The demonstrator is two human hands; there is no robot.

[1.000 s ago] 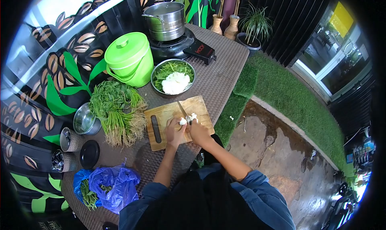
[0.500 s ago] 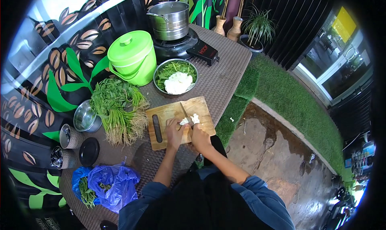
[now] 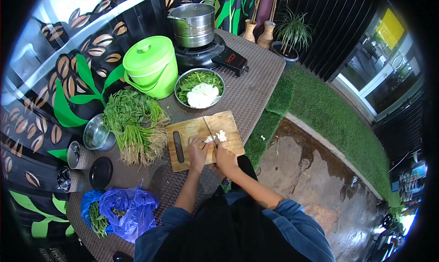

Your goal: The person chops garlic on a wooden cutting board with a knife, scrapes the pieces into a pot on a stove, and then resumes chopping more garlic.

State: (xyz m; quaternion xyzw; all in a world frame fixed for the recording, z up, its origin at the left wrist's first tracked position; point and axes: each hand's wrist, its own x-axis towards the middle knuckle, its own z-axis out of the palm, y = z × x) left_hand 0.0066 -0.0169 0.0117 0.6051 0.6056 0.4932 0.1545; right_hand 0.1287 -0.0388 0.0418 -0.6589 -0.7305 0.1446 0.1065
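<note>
A wooden cutting board lies on the table in front of me. My right hand is closed round the handle of a knife, its blade pointing away across the board. Left of the blade, the fingers of my left hand pinch a piece of white food whose kind I cannot make out. Small cut white bits sit to the blade's right. Behind the board stands a metal bowl with green leaves and a larger white lump.
A bundle of rooted greens lies left of the board, near a steel bowl. Farther back are a lidded green bucket and a steel pot on a black stove. Blue plastic bags lie at the near left.
The knife blade has tilted and shifted slightly left at its tip, close against the white piece. Both hands stay in nearly the same place on the board.
</note>
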